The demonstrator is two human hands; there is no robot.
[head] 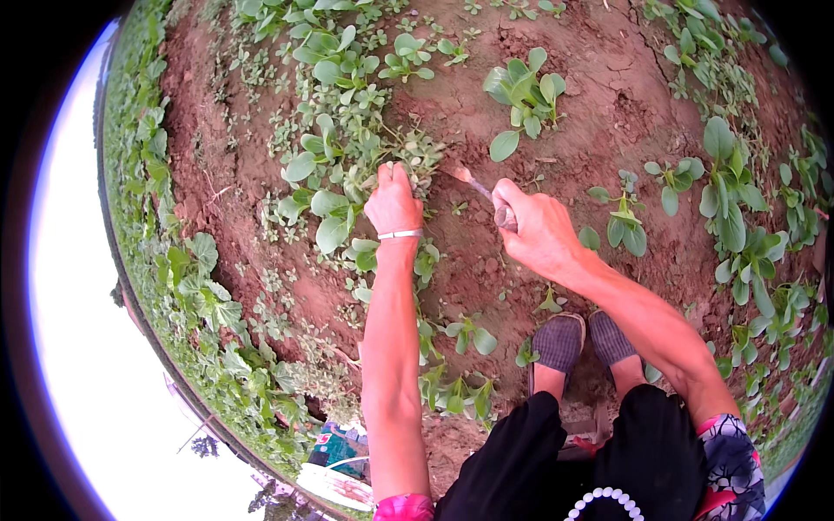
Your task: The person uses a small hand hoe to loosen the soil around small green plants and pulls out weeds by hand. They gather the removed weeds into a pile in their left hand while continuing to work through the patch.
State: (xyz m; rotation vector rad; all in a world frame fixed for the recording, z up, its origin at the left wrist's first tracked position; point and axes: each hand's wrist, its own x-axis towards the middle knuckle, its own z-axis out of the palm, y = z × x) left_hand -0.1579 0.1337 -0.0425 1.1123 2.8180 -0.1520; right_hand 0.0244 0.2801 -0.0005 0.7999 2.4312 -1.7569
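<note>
My left hand (394, 203) is closed around a tuft of small-leaved weeds (420, 155), which sticks out past the fingers. Low leafy growth surrounds that hand, with broad-leaved seedlings (331, 218) just left of it. In my right hand (541, 225) is a small hand tool (481, 189) with a thin shank, gripped by its rounded handle. Its soil-smeared tip points at the ground beside the weeds; the exact shape of the blade is unclear. Above the right hand grows a larger broad-leaved plant (526, 98), rooted in reddish soil (449, 117).
More broad-leaved plants (730, 182) grow to the right, and others (466, 394) near my feet. My cloth shoes (558, 342) stand on the soil. A green box-like container (339, 446) and a white object (335, 485) lie at lower left. Larger leafy plants (212, 293) line the left side.
</note>
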